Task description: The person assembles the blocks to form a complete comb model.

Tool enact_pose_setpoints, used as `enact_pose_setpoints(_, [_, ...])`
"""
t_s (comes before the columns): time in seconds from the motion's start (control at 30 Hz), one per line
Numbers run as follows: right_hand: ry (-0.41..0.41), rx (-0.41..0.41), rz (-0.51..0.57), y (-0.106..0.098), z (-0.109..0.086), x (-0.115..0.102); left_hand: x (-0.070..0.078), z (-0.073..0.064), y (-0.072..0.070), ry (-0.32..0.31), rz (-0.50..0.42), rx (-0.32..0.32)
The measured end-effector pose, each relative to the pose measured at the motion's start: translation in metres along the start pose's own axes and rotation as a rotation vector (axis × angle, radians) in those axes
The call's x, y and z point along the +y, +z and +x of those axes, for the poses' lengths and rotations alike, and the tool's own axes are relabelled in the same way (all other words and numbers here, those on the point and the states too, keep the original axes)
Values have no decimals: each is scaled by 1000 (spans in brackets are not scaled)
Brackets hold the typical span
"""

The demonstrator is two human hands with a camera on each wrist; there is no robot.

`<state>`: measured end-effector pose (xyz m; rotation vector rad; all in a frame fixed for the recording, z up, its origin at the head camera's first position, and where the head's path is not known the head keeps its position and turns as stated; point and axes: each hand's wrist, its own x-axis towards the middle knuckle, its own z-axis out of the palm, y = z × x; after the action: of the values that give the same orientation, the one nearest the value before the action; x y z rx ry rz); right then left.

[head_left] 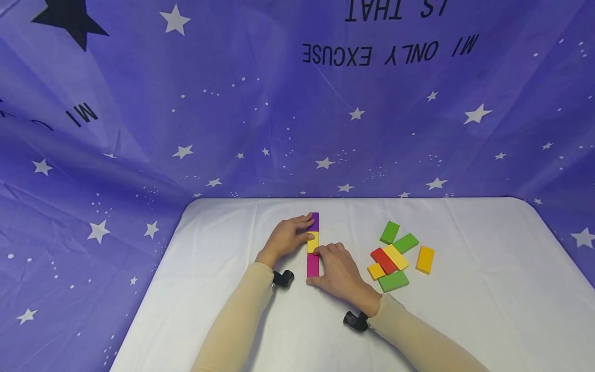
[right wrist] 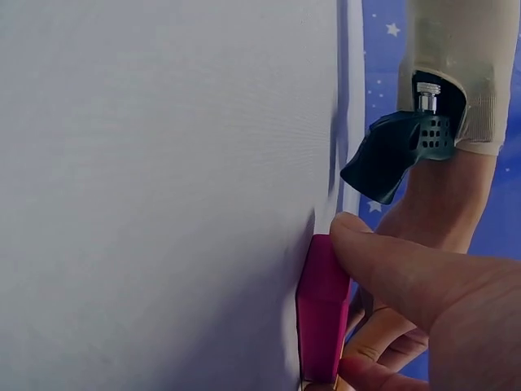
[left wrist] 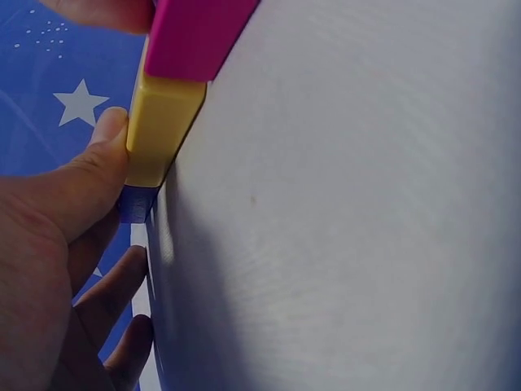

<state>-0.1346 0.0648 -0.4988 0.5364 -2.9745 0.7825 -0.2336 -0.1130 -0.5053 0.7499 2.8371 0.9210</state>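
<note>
Three blocks form a straight row on the white tabletop in the head view: a purple block point(head_left: 316, 221) farthest away, a yellow block point(head_left: 313, 247) in the middle, a magenta block point(head_left: 313, 267) nearest. My left hand point(head_left: 287, 236) holds the purple block's far part with its fingers, while its thumb point(left wrist: 110, 134) lies against the yellow block. With thumb and index finger at opposite ends, my right hand point(head_left: 341, 271) pinches the magenta block. In the left wrist view the magenta and yellow blocks meet end to end; the purple one is partly hidden behind my thumb.
Loose blocks lie to the right: green blocks point(head_left: 393, 281), a red block point(head_left: 383, 260), a pale yellow block point(head_left: 396, 257), a small orange block point(head_left: 376, 271) and a larger orange block point(head_left: 425, 259) apart from them. Behind the table hangs a purple star-printed cloth point(head_left: 279, 129).
</note>
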Motion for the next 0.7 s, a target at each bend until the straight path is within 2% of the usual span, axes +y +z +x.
enact_pose_setpoints(0.23, [-25, 19, -22, 2, 1, 1, -1, 0, 0, -4, -3, 1])
enact_pose_setpoints(0.7, [-20, 21, -2, 2, 3, 2, 1, 0, -1, -11, -4, -10])
